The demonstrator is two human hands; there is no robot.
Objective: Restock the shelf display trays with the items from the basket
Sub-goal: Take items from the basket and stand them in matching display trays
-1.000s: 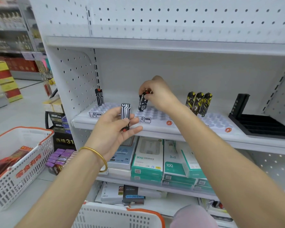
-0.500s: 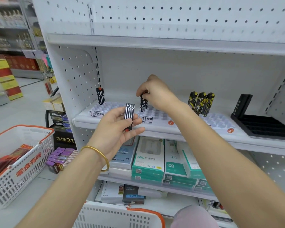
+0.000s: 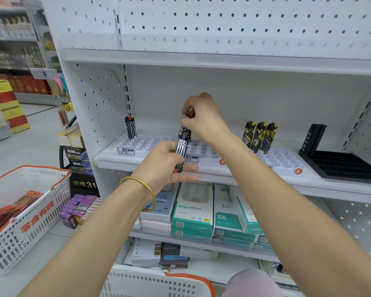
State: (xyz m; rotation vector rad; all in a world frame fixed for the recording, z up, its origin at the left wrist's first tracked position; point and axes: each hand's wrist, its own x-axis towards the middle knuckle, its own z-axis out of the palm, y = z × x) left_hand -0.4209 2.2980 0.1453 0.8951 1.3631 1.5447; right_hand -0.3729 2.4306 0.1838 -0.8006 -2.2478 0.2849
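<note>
Shop shelf [image 3: 266, 182] ahead: my right hand [image 3: 204, 121] pinches the star-print lighter [image 3: 185, 132] by its top, long axis upright, over the left edge of the middle tray [image 3: 208, 150]. Left hand [image 3: 167, 168] grips a striped lighter [image 3: 181, 154], nearer me, at the shelf's front edge.

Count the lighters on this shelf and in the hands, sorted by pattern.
White-line lighters: 2, one standing in the left tray, one held in the left hand.
Star lighter: 1, held by the right hand.
Yellow-black lighters: 3, standing in the right clear tray.
Total: 6.
</note>
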